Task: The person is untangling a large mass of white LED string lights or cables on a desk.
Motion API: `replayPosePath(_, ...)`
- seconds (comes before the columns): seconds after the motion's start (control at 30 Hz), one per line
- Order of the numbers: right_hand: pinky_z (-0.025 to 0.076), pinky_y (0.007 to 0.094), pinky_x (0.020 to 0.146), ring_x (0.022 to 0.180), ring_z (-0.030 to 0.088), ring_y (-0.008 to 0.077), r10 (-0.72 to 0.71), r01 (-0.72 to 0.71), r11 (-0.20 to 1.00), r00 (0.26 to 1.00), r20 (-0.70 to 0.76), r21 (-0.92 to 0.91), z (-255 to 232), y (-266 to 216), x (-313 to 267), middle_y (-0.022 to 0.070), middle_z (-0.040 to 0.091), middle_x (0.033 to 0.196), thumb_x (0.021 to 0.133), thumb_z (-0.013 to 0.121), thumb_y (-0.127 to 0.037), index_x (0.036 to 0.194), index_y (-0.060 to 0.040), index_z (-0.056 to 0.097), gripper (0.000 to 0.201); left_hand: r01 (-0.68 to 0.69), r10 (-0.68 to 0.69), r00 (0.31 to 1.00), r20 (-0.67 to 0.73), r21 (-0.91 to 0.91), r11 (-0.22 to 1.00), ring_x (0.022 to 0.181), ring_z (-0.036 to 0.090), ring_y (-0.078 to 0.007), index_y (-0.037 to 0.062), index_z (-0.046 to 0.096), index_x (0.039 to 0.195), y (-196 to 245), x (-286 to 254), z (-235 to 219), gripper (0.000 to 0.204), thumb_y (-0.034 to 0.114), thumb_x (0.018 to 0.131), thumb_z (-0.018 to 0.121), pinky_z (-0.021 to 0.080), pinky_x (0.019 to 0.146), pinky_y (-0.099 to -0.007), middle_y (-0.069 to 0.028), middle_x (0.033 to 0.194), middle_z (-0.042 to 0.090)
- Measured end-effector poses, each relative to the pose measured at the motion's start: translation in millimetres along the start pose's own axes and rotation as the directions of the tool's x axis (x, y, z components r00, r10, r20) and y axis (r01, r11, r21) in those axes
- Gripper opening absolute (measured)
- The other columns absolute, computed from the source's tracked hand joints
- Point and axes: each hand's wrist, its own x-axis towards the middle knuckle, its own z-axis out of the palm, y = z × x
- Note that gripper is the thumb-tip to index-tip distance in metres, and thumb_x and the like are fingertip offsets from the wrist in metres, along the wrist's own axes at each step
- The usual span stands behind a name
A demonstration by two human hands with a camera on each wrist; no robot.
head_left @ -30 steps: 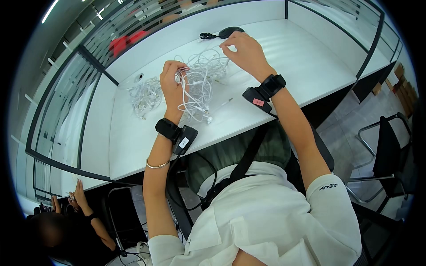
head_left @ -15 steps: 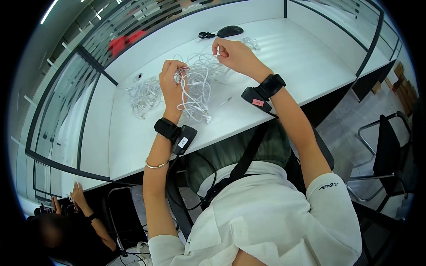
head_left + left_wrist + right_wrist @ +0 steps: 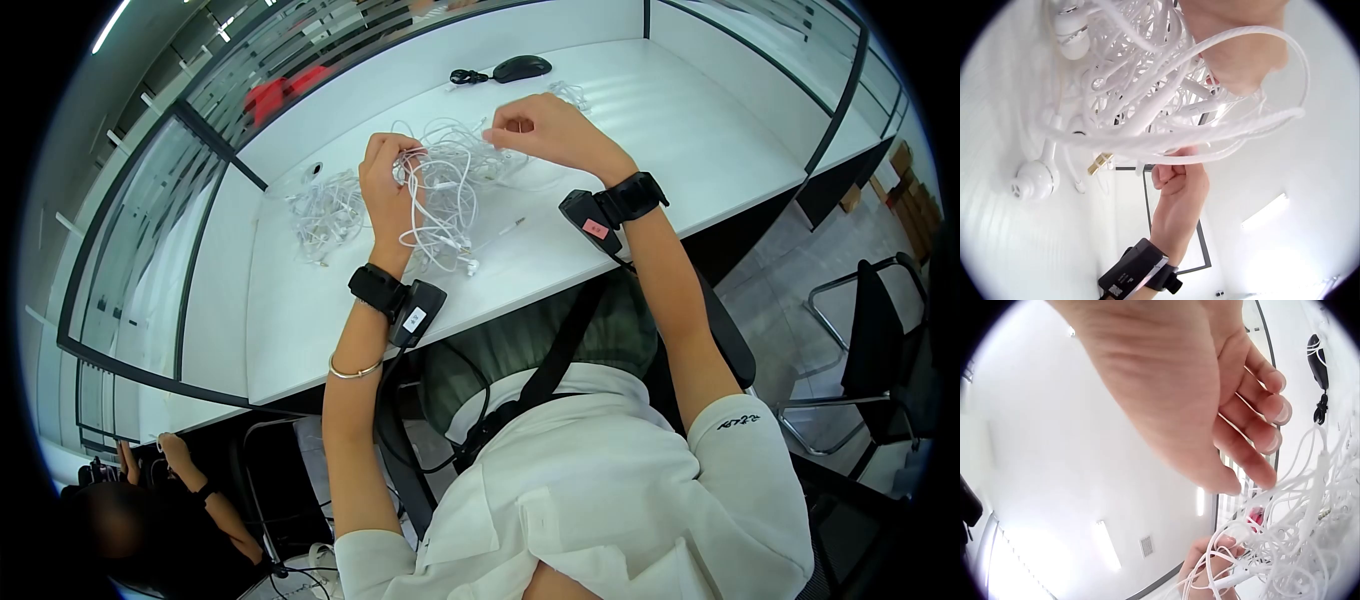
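Observation:
A loose tangle of white earphones (image 3: 447, 195) lies on the white desk, its loops hanging over my left hand (image 3: 383, 185). That hand grips the cords with curled fingers at the tangle's left side. White earbuds (image 3: 1036, 181) and a gold plug (image 3: 1099, 164) stick out below it in the left wrist view. At the tangle's upper right is my right hand (image 3: 555, 130), palm turned sideways. Its fingers (image 3: 1252, 428) bend loosely, and a gap shows between thumb and forefinger, right at the outer cords in the right wrist view.
Another heap of white earphones (image 3: 325, 217) lies on the left. A black mouse (image 3: 522, 68) with a bundled cord sits at the back, near a small bunch of white cord (image 3: 572, 95). Low partitions (image 3: 745, 75) enclose the desk. Another person's arm (image 3: 222, 515) shows at lower left.
My right hand has come away from beside the mouse, leaving the small white bunch visible there, and lowered to the tangle's right edge. My left hand keeps its grip in place.

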Motion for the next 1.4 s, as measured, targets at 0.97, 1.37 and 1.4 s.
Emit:
replayPosePath(0.97, 0.049, 0.0315, 0.064, 0.072, 0.064, 0.0216, 0.041, -0.017, 0.983, 0.991, 0.130, -0.183, 10.3, 7.2, 2.3, 0.0044, 0.066, 0.075, 0.071, 0.071, -0.039, 0.079, -0.0108, 0.073, 0.030, -0.001, 0.001, 1.000, -0.003, 0.028, 1.000, 0.077, 0.059, -0.0203, -0.0034, 0.057, 0.085, -2.1, -0.2, -1.4, 0.007, -0.007, 0.079, 0.056, 0.046, 0.073, -0.0272, -0.0102, 0.086, 0.057)
replayPosePath(1.37, 0.049, 0.0303, 0.062, 0.068, 0.063, 0.0199, 0.013, -0.001, 0.988, 0.997, 0.074, -0.156, 26.1, 19.6, 9.1, 0.0051, 0.067, 0.074, 0.075, 0.069, -0.036, 0.081, -0.0089, 0.073, 0.028, -0.010, 0.010, 1.000, 0.001, 0.008, 1.000, 0.077, 0.058, -0.0203, -0.0032, 0.057, 0.084, -0.1, 0.8, -0.2, 0.007, -0.006, 0.078, 0.056, 0.046, 0.073, -0.0273, -0.0101, 0.085, 0.057)
replayPosePath(1.4, 0.048, 0.0301, 0.062, 0.068, 0.063, 0.0196, 0.007, 0.003, 0.988, 0.998, 0.066, -0.156, 26.7, 19.9, 10.1, 0.0049, 0.067, 0.074, 0.075, 0.069, -0.035, 0.081, -0.0088, 0.073, 0.028, -0.001, 0.001, 1.000, 0.005, -0.003, 1.000, 0.077, 0.058, -0.0204, -0.0032, 0.057, 0.084, 0.0, 0.6, -0.3, 0.007, -0.006, 0.078, 0.055, 0.046, 0.073, -0.0273, -0.0101, 0.085, 0.057)
